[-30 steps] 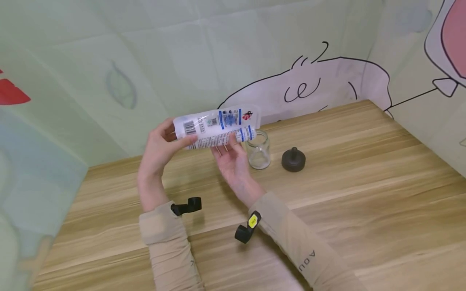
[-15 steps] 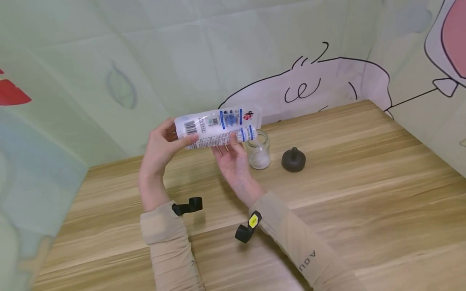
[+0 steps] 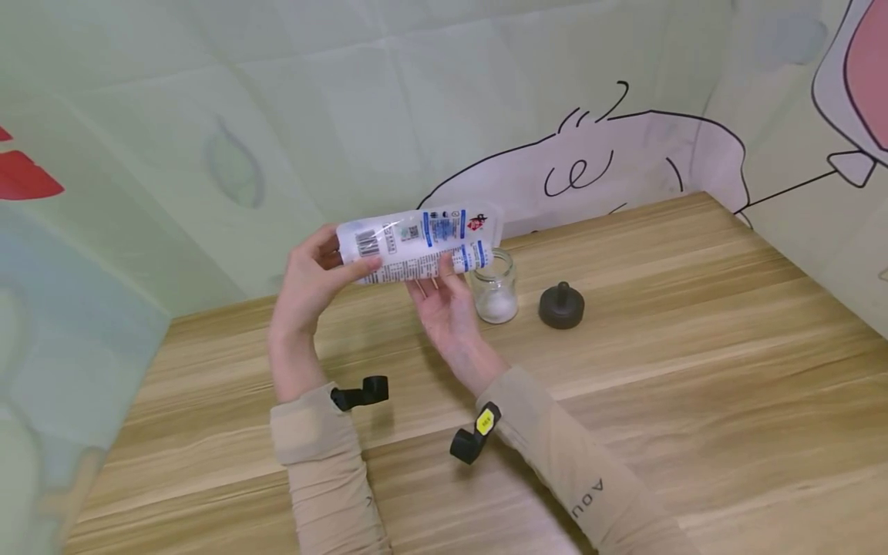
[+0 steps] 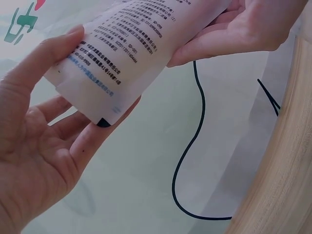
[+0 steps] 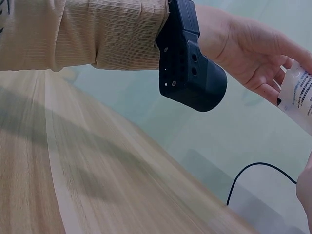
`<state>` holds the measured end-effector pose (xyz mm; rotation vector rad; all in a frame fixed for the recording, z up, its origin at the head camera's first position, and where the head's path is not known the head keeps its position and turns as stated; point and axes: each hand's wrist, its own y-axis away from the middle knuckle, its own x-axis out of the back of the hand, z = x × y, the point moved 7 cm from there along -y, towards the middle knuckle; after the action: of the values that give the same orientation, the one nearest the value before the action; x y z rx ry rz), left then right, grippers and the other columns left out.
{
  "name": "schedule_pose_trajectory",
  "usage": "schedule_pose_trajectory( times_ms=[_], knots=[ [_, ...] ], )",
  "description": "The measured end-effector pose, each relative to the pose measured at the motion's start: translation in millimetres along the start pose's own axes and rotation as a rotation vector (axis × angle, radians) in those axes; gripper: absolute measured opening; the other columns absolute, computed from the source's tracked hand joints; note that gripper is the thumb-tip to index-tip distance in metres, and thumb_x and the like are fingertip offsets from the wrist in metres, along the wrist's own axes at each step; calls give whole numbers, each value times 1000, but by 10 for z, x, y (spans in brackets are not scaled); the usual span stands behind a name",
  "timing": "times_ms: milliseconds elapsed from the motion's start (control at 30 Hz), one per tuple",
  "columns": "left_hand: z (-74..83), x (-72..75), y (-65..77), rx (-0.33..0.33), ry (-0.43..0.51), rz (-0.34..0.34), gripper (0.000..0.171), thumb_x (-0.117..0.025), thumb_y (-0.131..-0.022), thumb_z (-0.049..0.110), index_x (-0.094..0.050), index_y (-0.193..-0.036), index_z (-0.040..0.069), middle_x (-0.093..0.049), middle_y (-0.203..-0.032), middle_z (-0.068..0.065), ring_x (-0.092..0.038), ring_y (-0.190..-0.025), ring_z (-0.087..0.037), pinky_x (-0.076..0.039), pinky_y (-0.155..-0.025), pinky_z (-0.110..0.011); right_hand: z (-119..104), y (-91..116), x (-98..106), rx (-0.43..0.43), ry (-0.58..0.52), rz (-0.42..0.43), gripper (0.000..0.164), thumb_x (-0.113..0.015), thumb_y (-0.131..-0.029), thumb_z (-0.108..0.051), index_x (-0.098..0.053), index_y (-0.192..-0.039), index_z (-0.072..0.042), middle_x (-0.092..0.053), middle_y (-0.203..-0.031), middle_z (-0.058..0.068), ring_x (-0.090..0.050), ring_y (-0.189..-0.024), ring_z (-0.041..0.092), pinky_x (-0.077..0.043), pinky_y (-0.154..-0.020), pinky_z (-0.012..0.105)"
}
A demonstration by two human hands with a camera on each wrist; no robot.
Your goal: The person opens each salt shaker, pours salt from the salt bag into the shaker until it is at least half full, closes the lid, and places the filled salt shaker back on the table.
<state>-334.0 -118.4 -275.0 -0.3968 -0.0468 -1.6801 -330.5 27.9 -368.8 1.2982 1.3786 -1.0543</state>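
A white printed plastic packet (image 3: 409,247) lies nearly level in the air, its right end just above a glass jar (image 3: 496,284). My left hand (image 3: 301,293) grips the packet's left end, thumb on the printed front. Farther right, my right hand (image 3: 451,316) holds its lower edge, thumb in front and fingers beneath. White grains (image 3: 498,307) lie in the bottom of the jar. The packet's mouth is hard to make out. The left wrist view shows the packet (image 4: 117,58) between both hands; in the right wrist view part of it (image 5: 298,92) shows at the edge.
A dark lid with a knob (image 3: 560,307) sits on the wooden table (image 3: 624,385), right of the jar. Behind stands a pale wall covering (image 3: 312,139) with cartoon drawings. Black wrist cameras are strapped over both sleeves.
White grains have built up in the jar, from a little at the bottom to a higher layer. Both hands keep their hold on the packet, almost unmoved.
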Motion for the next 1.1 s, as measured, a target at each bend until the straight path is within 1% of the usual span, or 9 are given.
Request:
schedule_pose_trajectory(
  times_ms=[300, 533, 767, 900, 1100],
  knots=[
    [-4, -6, 0, 11, -15, 13, 53, -81, -77, 21, -60, -125, 15, -67, -108, 4, -64, -95, -14, -53, -80, -22, -10, 10, -9, -1, 0, 12, 48, -63, -89, -24, -49, -135, -23, -55, -139, 4, -54, -128, 21, -46, -104, 34],
    [19, -6, 10, 3, -18, 12, 50, -81, -77, 20, -61, -123, 15, -67, -105, 6, -63, -95, -13, -52, -79, -22, -6, 9, -4, -6, 5, 14, 48, -63, -89, -23, -50, -135, -23, -55, -138, 3, -54, -127, 20, -46, -104, 34],
    [41, -23, 7, 4, -16, 13, 53, -81, -77, 21, -60, -125, 15, -67, -108, 5, -62, -98, -14, -52, -81, -22, -28, 15, -20, -6, 10, 0, 50, -65, -88, -25, -49, -135, -22, -55, -138, 4, -54, -128, 20, -46, -105, 32],
    [53, -30, 3, 2, -14, 22, 55, -82, -76, 22, -60, -126, 15, -67, -109, 5, -61, -97, -14, -51, -81, -22, -42, 14, -23, -4, 5, 7, 51, -66, -87, -24, -50, -135, -21, -56, -137, 4, -54, -127, 20, -46, -104, 33],
    [57, -30, 0, -17, 27, 27, 53, -82, -76, 19, -61, -124, 13, -68, -104, 6, -62, -93, -13, -51, -78, -22, -43, 12, -25, -5, -1, 13, 48, -64, -90, -25, -49, -135, -21, -57, -135, 4, -54, -127, 20, -46, -105, 34]
  ],
)
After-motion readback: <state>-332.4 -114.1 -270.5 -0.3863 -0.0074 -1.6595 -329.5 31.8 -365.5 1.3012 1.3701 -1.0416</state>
